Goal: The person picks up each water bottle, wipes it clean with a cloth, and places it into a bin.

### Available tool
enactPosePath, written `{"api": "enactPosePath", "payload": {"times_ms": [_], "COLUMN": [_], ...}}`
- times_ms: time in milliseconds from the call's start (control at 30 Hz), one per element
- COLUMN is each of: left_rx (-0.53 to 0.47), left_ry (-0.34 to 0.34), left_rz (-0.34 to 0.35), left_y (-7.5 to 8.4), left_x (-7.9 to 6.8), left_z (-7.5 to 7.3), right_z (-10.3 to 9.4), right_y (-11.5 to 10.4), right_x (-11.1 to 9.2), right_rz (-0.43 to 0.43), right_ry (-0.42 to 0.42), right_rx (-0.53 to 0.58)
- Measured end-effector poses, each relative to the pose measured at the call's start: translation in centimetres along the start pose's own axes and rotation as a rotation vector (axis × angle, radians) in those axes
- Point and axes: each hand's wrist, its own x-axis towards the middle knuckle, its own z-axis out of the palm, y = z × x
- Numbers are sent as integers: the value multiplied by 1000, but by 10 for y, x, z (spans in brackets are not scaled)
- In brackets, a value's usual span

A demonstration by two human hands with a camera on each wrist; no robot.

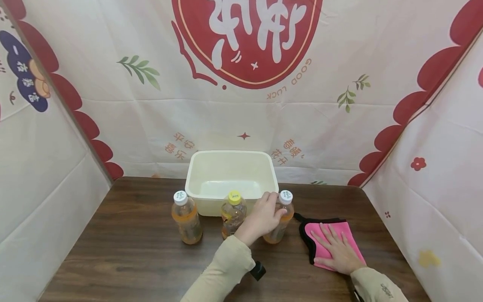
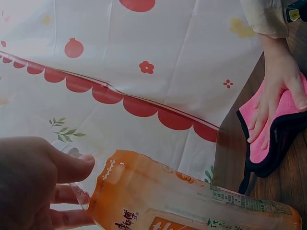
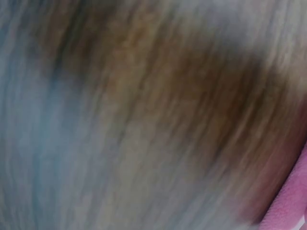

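My left hand [image 1: 263, 214] reaches across to the rightmost plastic bottle [image 1: 280, 226], which has a white cap and an orange label. In the left wrist view the thumb and fingers are curled round this bottle's neck, just under the cap. My right hand [image 1: 338, 251] lies flat with fingers spread on a folded pink cloth with black edging [image 1: 351, 235]. A yellow-capped bottle [image 1: 230, 214] stands left of my left hand, its lower part hidden behind the forearm. Another white-capped bottle [image 1: 188, 224] stands farther left. The right wrist view is mostly blurred, with pink cloth at its edge.
Behind the bottles, a cream plastic basin [image 1: 194, 184] stands near the back edge of the dark wooden table [image 1: 124, 243]. Printed white cloth [image 1: 320, 134] walls in the back and both sides. A black band [image 1: 258, 271] shows at my left wrist.
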Motion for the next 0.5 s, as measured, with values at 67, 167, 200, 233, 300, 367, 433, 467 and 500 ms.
{"api": "enactPosePath", "payload": {"times_ms": [67, 167, 200, 233, 300, 367, 433, 467, 500], "left_rx": [4, 14, 16, 17, 21, 18, 17, 19, 18], "left_ry": [5, 14, 15, 16, 12, 10, 5, 4, 3], "left_rz": [3, 9, 11, 13, 16, 19, 17, 16, 13], "left_y": [-1, -1, -1, -1, -1, -1, -2, -2, -2], "left_x": [0, 0, 0, 0, 0, 0, 1, 1, 1], "left_z": [0, 1, 1, 1, 2, 2, 2, 2, 1], "right_z": [1, 3, 4, 4, 4, 4, 3, 3, 2], "right_y": [1, 2, 2, 2, 2, 1, -1, -1, -2], "right_x": [1, 1, 1, 1, 0, 0, 0, 0, 0], "right_rz": [-11, -6, 0, 5, 28, 41, 48, 54, 57], "right_ry": [12, 15, 10, 8, -5, -5, 1, 2, 3], "right_rx": [-8, -25, -33, -39, -48, -57, -52, -51, -49]}}
